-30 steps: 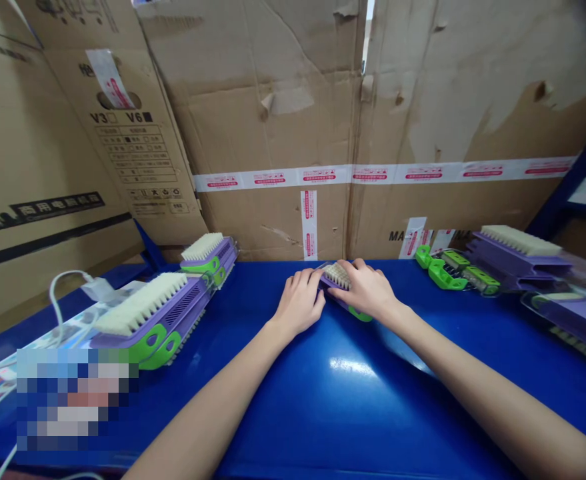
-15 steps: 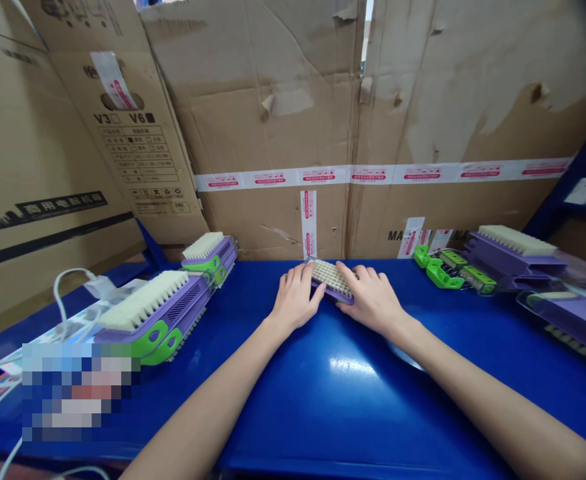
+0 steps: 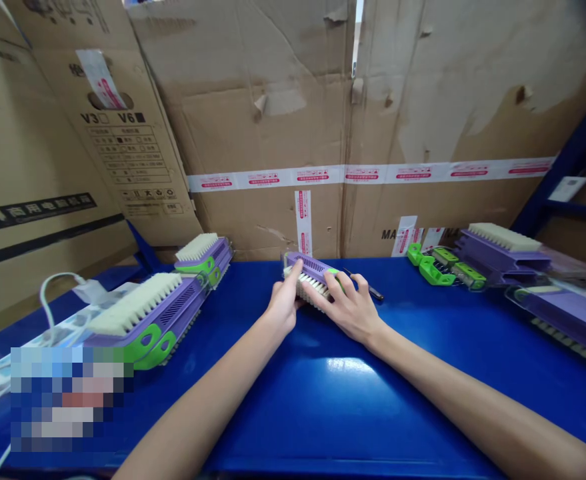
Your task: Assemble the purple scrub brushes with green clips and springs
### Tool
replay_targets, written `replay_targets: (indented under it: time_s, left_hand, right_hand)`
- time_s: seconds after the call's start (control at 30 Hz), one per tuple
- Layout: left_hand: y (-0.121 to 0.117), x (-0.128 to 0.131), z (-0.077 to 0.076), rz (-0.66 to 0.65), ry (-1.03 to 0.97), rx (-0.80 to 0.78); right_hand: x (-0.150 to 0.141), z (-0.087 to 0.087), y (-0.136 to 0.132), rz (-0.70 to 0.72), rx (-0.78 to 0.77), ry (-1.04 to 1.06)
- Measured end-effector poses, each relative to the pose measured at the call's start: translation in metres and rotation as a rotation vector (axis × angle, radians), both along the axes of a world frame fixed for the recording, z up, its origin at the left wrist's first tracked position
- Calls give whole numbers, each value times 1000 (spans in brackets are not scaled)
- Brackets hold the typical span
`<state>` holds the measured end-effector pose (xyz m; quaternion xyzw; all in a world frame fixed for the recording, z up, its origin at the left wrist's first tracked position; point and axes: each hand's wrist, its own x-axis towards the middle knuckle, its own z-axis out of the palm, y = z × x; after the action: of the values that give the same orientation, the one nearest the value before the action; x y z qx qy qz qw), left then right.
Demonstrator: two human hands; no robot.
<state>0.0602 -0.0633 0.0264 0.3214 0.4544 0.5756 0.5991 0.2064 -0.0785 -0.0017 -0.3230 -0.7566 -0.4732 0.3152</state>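
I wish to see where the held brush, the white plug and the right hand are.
Held brush [image 3: 315, 266]: head view, its purple vented side.
White plug [image 3: 91, 291]: head view, its body.
Right hand [image 3: 355, 313]: head view, its back.

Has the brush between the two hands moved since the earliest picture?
Yes, leftward: the brush showed only right of the vertical tape strip, and now its left end reaches past that strip.

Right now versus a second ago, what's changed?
The brush has been rolled: bristles faced up, now the vented side does, bristles toward the person. A dark, thin tool now shows beyond the right hand. Left hand and right still hold the brush; green parts stayed put.
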Motion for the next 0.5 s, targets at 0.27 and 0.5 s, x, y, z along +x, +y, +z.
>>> replay_targets:
  time_s: [0.27,0.5]
  left_hand:
    - [2,2,-1,56,65,31]
    - [19,-36,3,379,1041,580]
  right_hand:
    - [-4,1,-5,111,-177,-43]
    - [10,9,-1,131,-370,223]
